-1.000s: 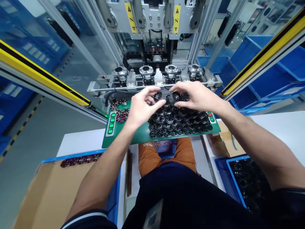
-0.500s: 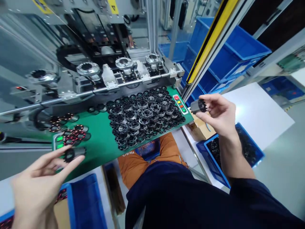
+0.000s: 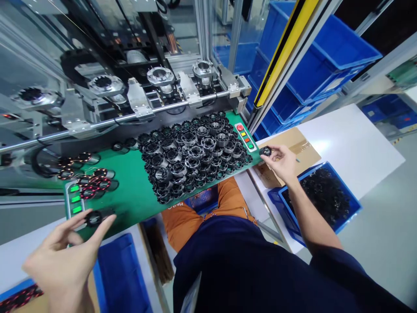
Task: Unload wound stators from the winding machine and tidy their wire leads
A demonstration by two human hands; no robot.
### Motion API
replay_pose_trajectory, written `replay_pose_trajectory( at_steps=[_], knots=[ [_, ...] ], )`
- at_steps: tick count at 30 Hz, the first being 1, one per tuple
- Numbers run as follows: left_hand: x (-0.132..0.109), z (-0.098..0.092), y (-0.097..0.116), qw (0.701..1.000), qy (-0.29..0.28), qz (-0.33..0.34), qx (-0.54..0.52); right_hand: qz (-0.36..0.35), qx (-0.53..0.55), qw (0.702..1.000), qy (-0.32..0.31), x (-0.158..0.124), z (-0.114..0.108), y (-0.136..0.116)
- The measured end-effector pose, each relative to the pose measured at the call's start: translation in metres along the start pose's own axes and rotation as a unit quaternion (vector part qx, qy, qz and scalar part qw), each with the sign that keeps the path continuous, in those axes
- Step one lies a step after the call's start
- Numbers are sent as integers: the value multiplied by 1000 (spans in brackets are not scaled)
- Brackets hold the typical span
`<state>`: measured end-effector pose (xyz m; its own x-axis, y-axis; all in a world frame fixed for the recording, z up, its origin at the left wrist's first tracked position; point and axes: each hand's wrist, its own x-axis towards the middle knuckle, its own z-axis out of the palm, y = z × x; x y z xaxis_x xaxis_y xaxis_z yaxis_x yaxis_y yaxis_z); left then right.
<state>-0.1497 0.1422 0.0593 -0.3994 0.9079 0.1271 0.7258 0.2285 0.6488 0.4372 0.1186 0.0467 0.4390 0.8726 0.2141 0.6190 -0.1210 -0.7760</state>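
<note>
Fingers pinch one core per hand: left hand (image 3: 67, 254) on left core (image 3: 94, 218), right hand (image 3: 282, 163) on right core (image 3: 265, 151).
Head view: left core sits between left thumb and index finger, black slotted end showing, over the left front part of the green panel (image 3: 132, 191), near the green buttons (image 3: 75, 198); other left fingers curled behind. Copper-wound cores (image 3: 99, 184) lie just beyond it. Right core is at the fingertips, thumb on its near side, index finger on its right, by the panel's right front corner and the cardboard box (image 3: 304, 150); can't tell if it touches either. Stacked black cores (image 3: 195, 152) fill the panel between the hands, apart from both. Blue bin (image 3: 286, 217) of black pieces is beside the right forearm.
</note>
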Motion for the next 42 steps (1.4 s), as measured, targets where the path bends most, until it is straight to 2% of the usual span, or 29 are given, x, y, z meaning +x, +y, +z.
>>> replay_pose_trajectory(
  at_steps=[4, 8, 12, 13, 17, 19, 21, 24, 27, 29, 31, 35, 40, 42],
  knots=[
    [-3, 5, -1, 999, -36, -23, 28, -1, -38, 998, -50, 2, -1, -1],
    [-5, 11, -9, 1000, 16, -17, -13, 11, -54, 997, -53, -1, 0, 0],
    [-7, 14, -15, 996, -61, -38, -49, 26, -66, 995, -68, -2, -2, -3],
    [-6, 14, -15, 994, -63, -47, -78, 22, -64, 995, -68, -1, -3, -3],
    [-1, 7, -7, 980, 0, -48, -194, 31, -2, 999, -26, 1, -8, -5],
    [2, 1, -2, 987, 1, -13, -162, 35, 29, 999, -28, 3, -10, -7],
    [5, -5, 1, 993, -5, 10, -117, 7, 27, 999, -44, 4, -13, -10],
    [8, -9, 3, 986, 11, -10, -164, -38, 0, 999, -32, 5, -17, -18],
    [10, -7, 1, 974, 28, -31, -224, -41, 2, 999, 6, 5, -18, -25],
    [9, -3, -2, 977, 20, -18, -210, -43, 12, 999, 15, 4, -16, -26],
    [6, 5, -6, 990, 8, 16, -140, -57, 3, 998, 12, 2, -10, -22],
    [1, 16, -18, 997, 3, 81, -11, -55, -87, 995, -6, -4, 8, -5],
    [-2, 12, -27, 993, 47, 105, -1, -49, -87, 994, 44, -13, 17, 7],
    [-3, 8, -28, 994, 31, 104, -3, -32, -86, 995, 43, -13, 15, 7]
  ],
)
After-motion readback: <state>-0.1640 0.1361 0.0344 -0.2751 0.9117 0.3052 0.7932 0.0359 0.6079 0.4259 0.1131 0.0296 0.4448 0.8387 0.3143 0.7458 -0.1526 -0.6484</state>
